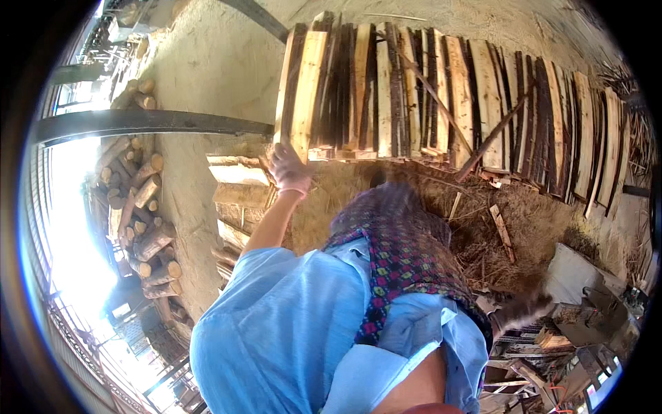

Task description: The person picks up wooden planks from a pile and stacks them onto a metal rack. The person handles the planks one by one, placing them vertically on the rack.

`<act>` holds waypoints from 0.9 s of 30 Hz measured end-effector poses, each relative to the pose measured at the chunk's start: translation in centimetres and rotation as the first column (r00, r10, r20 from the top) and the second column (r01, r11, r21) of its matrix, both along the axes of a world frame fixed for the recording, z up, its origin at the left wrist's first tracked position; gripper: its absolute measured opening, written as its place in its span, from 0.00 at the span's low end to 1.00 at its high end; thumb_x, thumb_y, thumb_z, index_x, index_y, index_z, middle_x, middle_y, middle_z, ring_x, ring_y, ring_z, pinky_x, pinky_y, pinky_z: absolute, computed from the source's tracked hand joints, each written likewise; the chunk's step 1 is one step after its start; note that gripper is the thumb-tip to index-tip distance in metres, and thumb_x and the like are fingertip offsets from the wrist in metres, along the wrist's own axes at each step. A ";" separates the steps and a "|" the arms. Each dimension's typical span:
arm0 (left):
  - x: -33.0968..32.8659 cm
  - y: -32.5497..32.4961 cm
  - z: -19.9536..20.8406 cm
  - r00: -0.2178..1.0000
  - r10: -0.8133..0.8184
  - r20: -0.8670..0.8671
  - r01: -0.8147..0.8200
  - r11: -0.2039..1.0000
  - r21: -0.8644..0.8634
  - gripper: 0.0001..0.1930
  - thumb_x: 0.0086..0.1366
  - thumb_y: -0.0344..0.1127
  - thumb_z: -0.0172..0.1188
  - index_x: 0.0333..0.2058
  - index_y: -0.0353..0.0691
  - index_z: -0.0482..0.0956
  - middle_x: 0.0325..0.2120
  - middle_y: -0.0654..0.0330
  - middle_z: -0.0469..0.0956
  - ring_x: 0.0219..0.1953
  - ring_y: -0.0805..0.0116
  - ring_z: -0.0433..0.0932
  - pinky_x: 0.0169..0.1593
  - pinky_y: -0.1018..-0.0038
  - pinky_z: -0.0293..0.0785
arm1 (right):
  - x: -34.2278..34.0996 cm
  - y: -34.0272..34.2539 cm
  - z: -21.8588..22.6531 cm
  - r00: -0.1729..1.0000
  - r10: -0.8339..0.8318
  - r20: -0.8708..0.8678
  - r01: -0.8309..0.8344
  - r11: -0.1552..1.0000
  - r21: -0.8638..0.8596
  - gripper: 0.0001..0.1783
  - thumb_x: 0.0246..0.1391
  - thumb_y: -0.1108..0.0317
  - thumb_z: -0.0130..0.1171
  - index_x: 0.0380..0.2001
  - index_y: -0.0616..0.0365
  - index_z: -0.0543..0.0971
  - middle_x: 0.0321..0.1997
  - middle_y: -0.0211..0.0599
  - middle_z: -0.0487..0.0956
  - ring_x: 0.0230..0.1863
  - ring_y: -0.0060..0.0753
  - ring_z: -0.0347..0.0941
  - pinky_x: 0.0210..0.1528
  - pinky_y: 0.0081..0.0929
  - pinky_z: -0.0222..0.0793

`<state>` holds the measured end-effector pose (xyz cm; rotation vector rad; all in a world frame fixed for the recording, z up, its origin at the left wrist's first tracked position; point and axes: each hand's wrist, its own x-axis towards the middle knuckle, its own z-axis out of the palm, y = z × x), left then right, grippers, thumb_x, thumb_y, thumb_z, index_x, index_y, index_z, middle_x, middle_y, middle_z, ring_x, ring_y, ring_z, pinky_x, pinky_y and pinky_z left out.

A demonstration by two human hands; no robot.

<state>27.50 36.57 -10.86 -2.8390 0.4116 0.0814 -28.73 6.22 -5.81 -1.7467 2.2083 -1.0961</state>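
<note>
My left hand (289, 170), in a pale glove with a pinkish cuff, is at the near end of a light wooden plank (308, 90). Its fingers reach up around the end of that plank, which lies at the left end of a long row of rough-sawn planks (420, 96) with dark bark edges. Off to the lower right, my right hand (534, 309) is stretched out and smeared by motion. It is nearest to a grey machine part (596, 314), and I cannot make out its fingers or anything in them.
Stacked slabs (238, 185) lie beside my left arm, with a log pile (141, 214) farther left. A dark metal beam (152, 124) reaches toward the plank row. Two thin sticks (493, 134) lie across the planks. Wood scraps (502, 233) and bark litter the ground.
</note>
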 end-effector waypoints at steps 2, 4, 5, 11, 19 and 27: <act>0.8 0.9 0.3 0.988 -0.023 -0.156 0.041 0.993 0.113 0.62 0.58 0.64 0.68 0.75 0.36 0.38 0.70 0.38 0.53 0.64 0.47 0.68 0.62 0.56 0.74 | 8.1 2.8 -2.4 0.971 0.103 0.216 -0.137 0.980 0.148 0.28 0.67 0.62 0.60 0.66 0.59 0.70 0.63 0.48 0.76 0.62 0.42 0.73 0.66 0.35 0.71; 1.8 2.8 -1.3 0.976 -0.013 -0.219 0.007 1.000 -0.026 0.54 0.61 0.47 0.68 0.75 0.35 0.41 0.74 0.33 0.43 0.65 0.40 0.68 0.59 0.55 0.76 | 15.7 5.1 -3.9 0.883 0.147 0.445 -0.307 0.899 0.313 0.30 0.66 0.65 0.62 0.68 0.59 0.68 0.65 0.47 0.75 0.65 0.39 0.71 0.66 0.32 0.69; 2.1 2.5 -1.3 0.976 -0.049 -0.211 0.011 0.984 -0.177 0.52 0.58 0.36 0.67 0.74 0.35 0.43 0.73 0.32 0.44 0.62 0.35 0.71 0.58 0.53 0.76 | 18.7 5.8 -3.7 0.900 0.218 0.378 -0.359 0.863 0.357 0.30 0.66 0.66 0.62 0.68 0.59 0.69 0.65 0.46 0.76 0.64 0.40 0.73 0.66 0.32 0.70; 1.6 5.0 1.7 0.921 -0.320 -0.220 -0.006 0.555 -0.832 0.44 0.58 0.30 0.63 0.73 0.36 0.54 0.63 0.40 0.69 0.65 0.48 0.71 0.61 0.59 0.74 | 36.5 8.2 -1.4 0.513 0.720 0.467 -0.840 0.309 0.447 0.33 0.64 0.63 0.65 0.67 0.64 0.68 0.65 0.50 0.76 0.62 0.47 0.76 0.63 0.37 0.73; 1.0 -1.0 9.6 0.434 -0.694 -0.574 -0.773 0.040 -0.633 0.28 0.68 0.35 0.59 0.64 0.29 0.68 0.48 0.58 0.79 0.51 0.73 0.75 0.57 0.75 0.71 | 53.6 12.1 5.5 0.330 0.267 0.905 -0.929 -0.078 0.362 0.44 0.60 0.47 0.67 0.64 0.76 0.68 0.54 0.49 0.81 0.52 0.36 0.78 0.54 0.31 0.75; 10.3 1.0 2.1 0.624 -0.781 0.011 0.658 0.518 -0.547 0.23 0.69 0.33 0.57 0.62 0.38 0.73 0.58 0.49 0.76 0.58 0.54 0.76 0.60 0.62 0.74 | 45.5 6.8 4.9 0.419 0.405 0.813 -0.872 0.429 0.236 0.19 0.58 0.62 0.69 0.49 0.61 0.81 0.35 0.30 0.84 0.34 0.19 0.77 0.36 0.22 0.73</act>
